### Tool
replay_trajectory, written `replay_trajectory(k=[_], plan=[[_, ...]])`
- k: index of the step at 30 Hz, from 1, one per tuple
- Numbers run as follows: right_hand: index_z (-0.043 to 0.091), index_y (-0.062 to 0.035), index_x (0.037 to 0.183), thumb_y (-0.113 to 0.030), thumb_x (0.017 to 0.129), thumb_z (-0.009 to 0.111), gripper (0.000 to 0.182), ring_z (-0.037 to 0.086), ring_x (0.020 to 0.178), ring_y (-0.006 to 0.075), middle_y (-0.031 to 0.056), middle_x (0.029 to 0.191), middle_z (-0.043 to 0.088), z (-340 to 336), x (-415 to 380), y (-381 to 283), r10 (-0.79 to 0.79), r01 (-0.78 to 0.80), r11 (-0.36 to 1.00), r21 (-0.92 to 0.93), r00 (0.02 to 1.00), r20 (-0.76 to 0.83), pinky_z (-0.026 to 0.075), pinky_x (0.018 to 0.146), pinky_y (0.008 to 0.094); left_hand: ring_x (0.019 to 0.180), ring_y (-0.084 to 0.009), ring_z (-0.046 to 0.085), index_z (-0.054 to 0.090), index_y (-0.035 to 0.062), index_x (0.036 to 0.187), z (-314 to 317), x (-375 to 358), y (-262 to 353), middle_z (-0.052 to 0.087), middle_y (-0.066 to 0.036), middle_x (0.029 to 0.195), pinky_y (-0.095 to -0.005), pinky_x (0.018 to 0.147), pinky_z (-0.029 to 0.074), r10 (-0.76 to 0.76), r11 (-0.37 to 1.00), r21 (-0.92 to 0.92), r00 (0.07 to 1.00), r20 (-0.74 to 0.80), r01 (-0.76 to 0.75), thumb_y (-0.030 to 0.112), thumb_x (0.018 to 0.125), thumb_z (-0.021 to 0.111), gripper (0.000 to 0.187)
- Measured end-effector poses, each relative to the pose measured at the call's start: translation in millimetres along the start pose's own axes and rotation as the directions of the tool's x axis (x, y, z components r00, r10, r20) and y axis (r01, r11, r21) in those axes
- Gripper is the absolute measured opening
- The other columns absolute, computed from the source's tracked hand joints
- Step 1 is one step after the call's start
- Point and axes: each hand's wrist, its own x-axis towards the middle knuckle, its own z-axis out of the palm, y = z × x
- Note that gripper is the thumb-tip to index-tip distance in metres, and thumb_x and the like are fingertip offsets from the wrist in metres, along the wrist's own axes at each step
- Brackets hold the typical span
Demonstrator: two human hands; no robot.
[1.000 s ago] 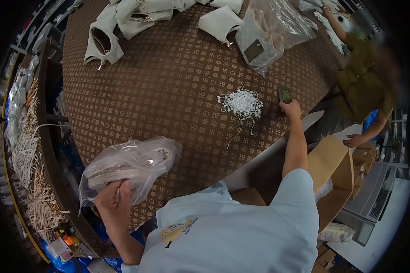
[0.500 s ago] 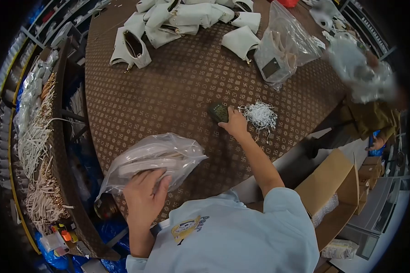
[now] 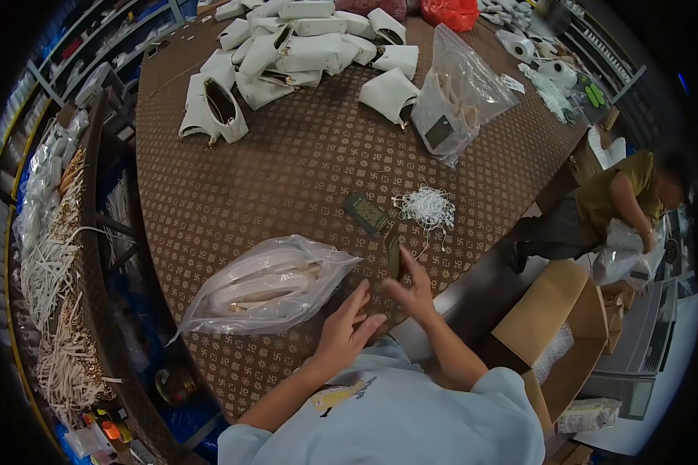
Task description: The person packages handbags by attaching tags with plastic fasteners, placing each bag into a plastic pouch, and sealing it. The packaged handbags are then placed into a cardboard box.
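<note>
My right hand (image 3: 412, 290) grips a dark green hang tag (image 3: 395, 262) with a thin cord at its top, held upright just above the table. Close by, my left hand (image 3: 344, 328) is raised with its fingers apart and nothing in it. A stack of dark green hang tags (image 3: 366, 215) lies beyond my right hand. To the right of that stack is a tangled pile of white strings (image 3: 428, 208). On the table to the left of my hands rests a clear plastic bag (image 3: 327, 260) with a white handbag (image 3: 244, 293) inside.
White handbags (image 3: 306, 58) are heaped at the table's far side. Another bagged handbag (image 3: 450, 116) stands at the back right. An open cardboard box (image 3: 547, 310) sits right of me. Beyond it a person (image 3: 628, 201) bends over clear plastic. Straps hang on a left rack (image 3: 66, 271).
My right hand has moved from the tag stack toward me with one tag. My left hand has left the plastic bag and come rightward. The other person has bent down at the right.
</note>
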Motion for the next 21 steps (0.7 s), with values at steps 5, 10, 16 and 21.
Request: replay_trajectory(k=[5, 10, 16, 21], plan=[[0.040, -0.0036, 0.133, -0.023, 0.064, 0.079, 0.081, 0.057, 0.091, 0.0287, 0.0141, 0.103, 0.057, 15.7, -46.2, -27.7, -0.086, 0.093, 0.987, -0.132, 0.995, 0.057, 0.045, 0.080, 0.0343, 0.054, -0.0172, 0.052, 0.061, -0.0029, 0.097, -14.0, 19.1, -6.9, 0.058, -0.016, 0.067, -0.0297, 0.051, 0.043, -0.152, 0.988, 0.047, 0.981, 0.118, 0.147, 0.022, 0.089, 0.058, 0.026], [0.047, -0.0045, 0.125, -0.022, 0.060, 0.081, 0.075, 0.056, 0.084, 0.0281, 0.0112, 0.094, 0.057, 15.5, -37.4, -44.8, -0.232, 0.179, 0.918, -0.354, 0.966, -0.111, 0.045, 0.075, 0.0365, 0.056, -0.0043, 0.036, 0.057, -0.0032, 0.076, -9.1, 16.1, -16.1, 0.045, -0.003, 0.055, -0.0252, 0.046, 0.033, -0.202, 0.979, 0.038, 0.979, -0.014, 0.202, 0.018, 0.086, 0.063, 0.024], [0.047, -0.0027, 0.126, -0.020, 0.066, 0.077, 0.069, 0.063, 0.091, 0.0247, 0.0129, 0.101, 0.062, 9.7, -29.6, -57.9, 0.045, -0.031, 0.985, -0.168, 0.996, 0.080, 0.050, 0.078, 0.0329, 0.063, -0.0037, 0.046, 0.062, -0.0026, 0.092, -11.2, 17.8, 1.8, 0.057, 0.001, 0.069, -0.0210, 0.055, 0.040, -0.199, 0.971, -0.118, 0.977, 0.074, 0.207, 0.017, 0.084, 0.065, 0.021], [0.045, -0.0016, 0.128, -0.018, 0.070, 0.073, 0.067, 0.064, 0.094, 0.0217, 0.0152, 0.105, 0.062, 3.5, -21.5, -64.2, 0.085, -0.082, 0.996, -0.028, 0.982, 0.171, 0.050, 0.080, 0.0316, 0.099, -0.0101, 0.054, 0.055, -0.0010, 0.120, -14.4, 16.4, -9.5, 0.058, -0.008, 0.114, -0.0245, 0.084, 0.044, -0.319, 0.818, -0.436, 0.926, 0.202, 0.376, 0.014, 0.084, 0.064, 0.040]])
